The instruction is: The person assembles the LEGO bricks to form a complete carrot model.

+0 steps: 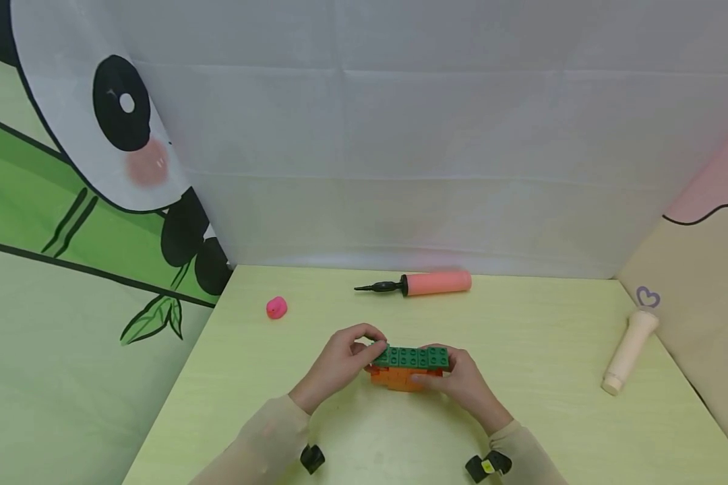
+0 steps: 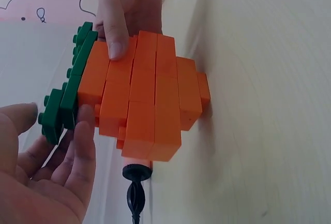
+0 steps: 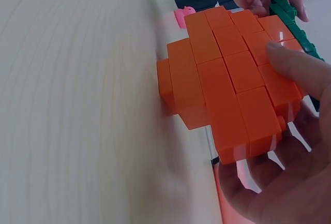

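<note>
A stepped block of orange toy bricks, topped by a row of green studded bricks, is held between both hands above the front middle of the table. My left hand pinches the left end of the green row; in the left wrist view a green brick there sits higher than the rest. My right hand grips the other end, its thumb on the orange face and its fingers behind and under it. The build narrows toward its bottom, which is close to the tabletop; whether it touches cannot be told.
Behind the hands lies a pink hand pump with a black nozzle. A small pink toy duck is at the back left. On the right edge rests a pale cylinder with a purple heart-shaped top. White cloth hangs behind the table.
</note>
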Available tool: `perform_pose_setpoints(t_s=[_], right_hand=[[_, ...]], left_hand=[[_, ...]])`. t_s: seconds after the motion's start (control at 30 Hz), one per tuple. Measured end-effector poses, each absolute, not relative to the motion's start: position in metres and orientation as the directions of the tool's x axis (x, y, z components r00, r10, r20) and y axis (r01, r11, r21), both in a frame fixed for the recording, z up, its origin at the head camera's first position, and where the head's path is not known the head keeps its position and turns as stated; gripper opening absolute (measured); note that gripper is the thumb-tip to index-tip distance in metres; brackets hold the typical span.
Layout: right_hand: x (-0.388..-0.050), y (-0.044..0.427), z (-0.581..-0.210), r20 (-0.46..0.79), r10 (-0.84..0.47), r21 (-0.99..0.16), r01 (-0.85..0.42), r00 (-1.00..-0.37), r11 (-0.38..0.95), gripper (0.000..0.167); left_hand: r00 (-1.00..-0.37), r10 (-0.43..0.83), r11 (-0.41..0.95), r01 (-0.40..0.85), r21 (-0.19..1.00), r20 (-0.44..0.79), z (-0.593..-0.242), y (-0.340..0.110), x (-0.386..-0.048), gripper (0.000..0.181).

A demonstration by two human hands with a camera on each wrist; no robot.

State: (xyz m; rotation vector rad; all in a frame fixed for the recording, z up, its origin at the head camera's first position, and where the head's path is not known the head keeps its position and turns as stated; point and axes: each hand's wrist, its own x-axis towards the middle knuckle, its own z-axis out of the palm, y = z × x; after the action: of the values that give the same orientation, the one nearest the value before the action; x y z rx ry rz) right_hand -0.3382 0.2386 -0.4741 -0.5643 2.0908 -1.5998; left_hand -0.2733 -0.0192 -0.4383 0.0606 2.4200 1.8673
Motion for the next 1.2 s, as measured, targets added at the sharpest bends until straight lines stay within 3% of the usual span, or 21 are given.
perform_pose_setpoints(t_s=[0.33,0.7,0.93,1.2], right_hand=[[-0.337,0.24,-0.477,-0.101,-0.566,-0.954,-0.083,-0.818,0.289,0.045],[-0.337,0.26,-0.484,-0.073,-0.575,-0.954,-0.11,-0.815,0.278,0.049],[-0.337,0.27,-0.487,-0.094,-0.565,-0.984,-0.009,-0.82,0.177,0.052],[-0.337,0.277,-0.489,-0.077,-0.578,-0.99,-0.008,-0.812,0.144,0.049]], left_hand=[[-0.997,-0.038,0.286,-0.079,0.955,-0.071,-0.463,-0.037,-0.264,0.023],[-0.994,0.073,0.319,-0.052,0.946,-0.079,-0.483,-0.034,-0.249,0.038],[-0.994,0.081,0.349,-0.034,0.937,-0.067,-0.493,-0.029,-0.254,0.033],[-0.993,0.077,0.325,-0.055,0.944,-0.084,-0.495,-0.028,-0.254,0.03]])
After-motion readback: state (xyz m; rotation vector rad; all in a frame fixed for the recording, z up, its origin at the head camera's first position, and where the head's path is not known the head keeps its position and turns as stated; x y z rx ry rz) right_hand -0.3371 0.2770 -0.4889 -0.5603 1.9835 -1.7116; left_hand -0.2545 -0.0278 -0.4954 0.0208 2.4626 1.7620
